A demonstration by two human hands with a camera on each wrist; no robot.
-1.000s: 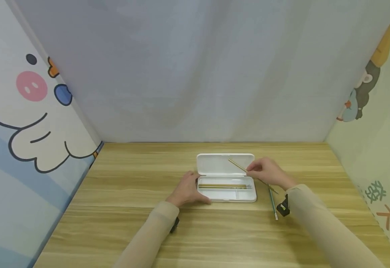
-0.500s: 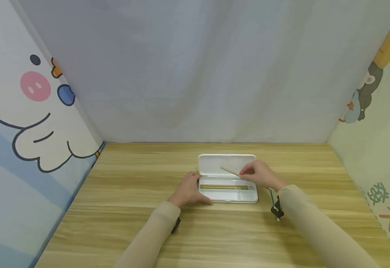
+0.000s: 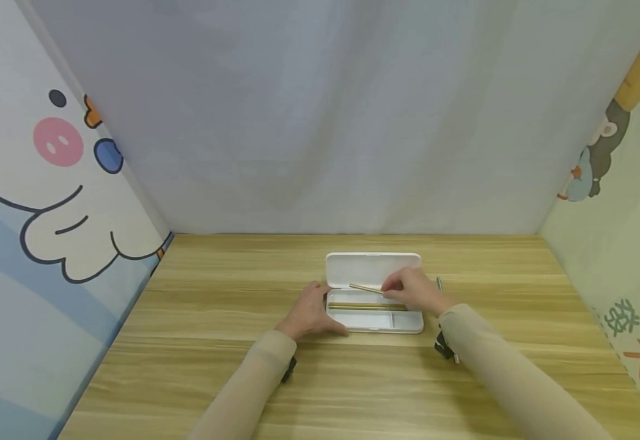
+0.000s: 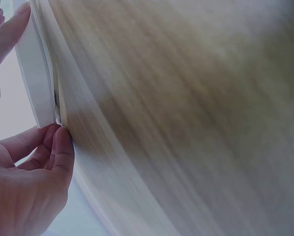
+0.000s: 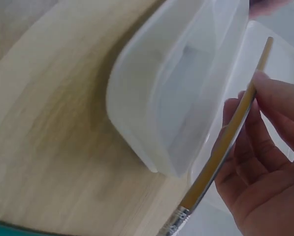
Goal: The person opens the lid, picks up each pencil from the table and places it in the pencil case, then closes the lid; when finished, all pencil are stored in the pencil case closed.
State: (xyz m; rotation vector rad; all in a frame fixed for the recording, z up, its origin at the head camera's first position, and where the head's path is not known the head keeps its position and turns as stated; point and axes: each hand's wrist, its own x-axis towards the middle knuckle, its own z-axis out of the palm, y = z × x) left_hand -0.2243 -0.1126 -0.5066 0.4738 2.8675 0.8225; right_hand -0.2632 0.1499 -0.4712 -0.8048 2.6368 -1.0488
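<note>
A white pencil case (image 3: 408,322) lies on the table with its lid (image 3: 349,269) raised at the back. Gold pencils (image 3: 364,306) lie side by side in its rear compartment. My left hand (image 3: 310,311) holds the case's left end, thumb along the front edge and fingers round the back corner. Between thumb and fingers, my right hand (image 3: 414,289) pinches another gold pencil (image 3: 365,288), slightly tilted above the case by the hinge. In the right wrist view this pencil (image 5: 220,147) shows a silver ferrule at its lower end. The right hand hides the case's back right corner.
A green pencil (image 3: 439,283) lies on the wooden table (image 3: 231,275) right of the case, mostly hidden by the right wrist. A grey curtain (image 3: 275,153) stands behind the table, and patterned panels flank both sides.
My right hand has moved left and slightly down, bringing the pinched pencil from the case's right side over it and closer to level. The left hand stays on the case.
</note>
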